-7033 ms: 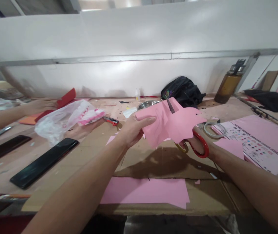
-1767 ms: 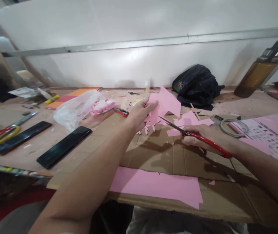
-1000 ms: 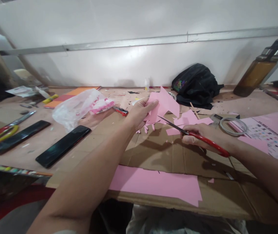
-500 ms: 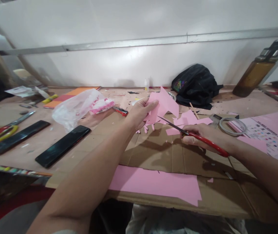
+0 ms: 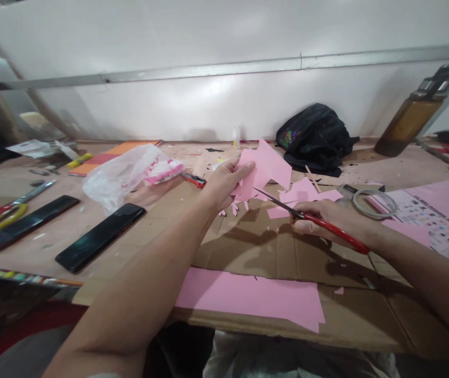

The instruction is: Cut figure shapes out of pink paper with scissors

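Observation:
My left hand [image 5: 228, 181] pinches a piece of pink paper [image 5: 269, 165] between thumb and fingers, above the cardboard. In my right hand [image 5: 322, 220] is a pair of scissors [image 5: 336, 231] with red handles, its dark blades pointing left. The blade tips meet the lower edge of the pink paper, close to my left thumb. Pink offcuts [image 5: 303, 190] lie behind the blades. Small cut pink shapes [image 5: 234, 208] rest under my left hand, partly hidden by it. A long pink sheet [image 5: 248, 294] lies at the front edge of the cardboard [image 5: 256, 252].
On the left lie two phones [image 5: 100, 237], [image 5: 31, 221], other scissors [image 5: 3, 219], a plastic bag [image 5: 117, 176] and a box cutter [image 5: 195, 180]. Behind are a black bag [image 5: 316, 136] and a brown bottle [image 5: 411, 123]. A clear ring [image 5: 374, 203] and printed sheet [image 5: 437, 215] are right.
The pink paper has turned slightly in my left hand, and its right part shows wider. Both hands stay almost where they were, and the scissors' tips remain at the paper.

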A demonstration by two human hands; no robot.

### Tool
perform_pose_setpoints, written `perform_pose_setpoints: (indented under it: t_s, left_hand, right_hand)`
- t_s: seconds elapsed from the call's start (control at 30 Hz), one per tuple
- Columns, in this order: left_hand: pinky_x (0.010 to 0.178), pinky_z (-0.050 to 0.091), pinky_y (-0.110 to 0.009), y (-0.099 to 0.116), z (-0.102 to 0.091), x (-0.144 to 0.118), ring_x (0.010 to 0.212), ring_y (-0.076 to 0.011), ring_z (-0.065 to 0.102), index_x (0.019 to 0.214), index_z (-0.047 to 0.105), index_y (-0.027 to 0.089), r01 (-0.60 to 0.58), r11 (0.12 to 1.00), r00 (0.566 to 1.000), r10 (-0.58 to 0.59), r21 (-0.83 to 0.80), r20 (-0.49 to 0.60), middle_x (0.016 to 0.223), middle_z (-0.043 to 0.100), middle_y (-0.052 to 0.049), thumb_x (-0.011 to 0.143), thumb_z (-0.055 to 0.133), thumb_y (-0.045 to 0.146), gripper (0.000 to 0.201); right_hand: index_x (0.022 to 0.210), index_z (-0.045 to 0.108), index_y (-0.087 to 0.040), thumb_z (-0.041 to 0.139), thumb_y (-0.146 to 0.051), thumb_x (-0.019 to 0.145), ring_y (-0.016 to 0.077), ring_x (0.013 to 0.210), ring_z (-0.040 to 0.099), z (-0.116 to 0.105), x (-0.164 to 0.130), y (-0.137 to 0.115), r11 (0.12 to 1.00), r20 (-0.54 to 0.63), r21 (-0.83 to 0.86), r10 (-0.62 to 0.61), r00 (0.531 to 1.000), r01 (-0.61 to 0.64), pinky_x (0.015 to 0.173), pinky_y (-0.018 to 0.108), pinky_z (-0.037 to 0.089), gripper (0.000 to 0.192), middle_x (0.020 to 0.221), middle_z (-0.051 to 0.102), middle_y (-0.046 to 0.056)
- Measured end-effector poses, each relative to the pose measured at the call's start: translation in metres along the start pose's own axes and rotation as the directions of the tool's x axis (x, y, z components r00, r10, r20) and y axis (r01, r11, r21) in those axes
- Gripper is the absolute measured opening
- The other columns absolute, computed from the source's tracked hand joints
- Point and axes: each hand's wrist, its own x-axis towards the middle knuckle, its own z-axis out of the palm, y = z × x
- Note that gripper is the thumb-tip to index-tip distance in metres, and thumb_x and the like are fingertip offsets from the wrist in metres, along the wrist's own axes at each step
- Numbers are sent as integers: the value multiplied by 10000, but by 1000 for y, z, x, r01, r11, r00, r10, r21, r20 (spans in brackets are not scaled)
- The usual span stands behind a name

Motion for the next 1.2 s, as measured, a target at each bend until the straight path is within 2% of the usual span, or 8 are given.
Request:
perform_pose_setpoints:
  t_s: [0.13,0.27,0.5,0.7,0.83,1.03,1.2]
  left_hand:
    - [614,549,-242,2,2,-1,681,-150,675,879,702,172,10,1000,1000,-9,16,-11,790,738,-25,614,915,369,393]
    - [605,543,-249,3,2,-3,727,-174,691,882,702,184,14,999,1000,-13,52,-11,765,726,-14,602,916,400,413]
    - [564,529,-242,6,4,-4,612,-136,632,843,703,184,29,995,999,-24,94,-48,731,718,-7,553,934,409,434]
    - [615,551,-268,4,3,-4,706,-183,688,870,716,195,21,996,999,-17,87,-37,736,728,-14,581,919,423,421]
    - [617,557,-286,5,4,-5,724,-203,699,921,714,202,32,997,999,-30,74,-23,761,741,-24,581,920,422,455]
    - [544,509,-241,6,5,-6,583,-136,631,831,691,189,24,997,999,-22,77,-23,687,704,5,574,925,422,419]
    - [489,465,-223,8,5,-7,537,-118,586,795,685,189,25,996,1000,-24,81,-16,639,674,15,571,929,436,413]
  right_hand:
    - [995,667,-210,529,-549,943,233,810,678,0,0,-3,1000,-10,4,1,1000,-1,691,298,458,370,968,746,54]
    - [1065,700,-207,593,-536,906,236,845,681,0,-1,-7,998,-31,61,-29,999,31,706,286,460,380,1003,757,54]
    - [1107,716,-220,570,-549,923,212,804,669,-1,-4,-8,998,-36,57,-37,999,39,673,260,447,405,978,760,41]
    - [1098,726,-206,560,-577,916,199,710,633,-2,-4,-10,1000,-50,0,-17,999,17,625,261,416,445,868,744,39]
    - [1070,731,-194,565,-567,913,204,729,645,-2,-5,-11,1000,-52,9,-20,998,20,635,264,420,437,884,750,44]
    - [1100,740,-208,600,-535,906,213,799,666,-3,-6,-12,997,-47,64,-38,998,41,666,263,435,405,966,766,43]
    - [1042,749,-202,573,-569,916,223,769,665,-1,-5,-8,998,-26,65,-26,999,28,641,273,426,426,910,764,46]
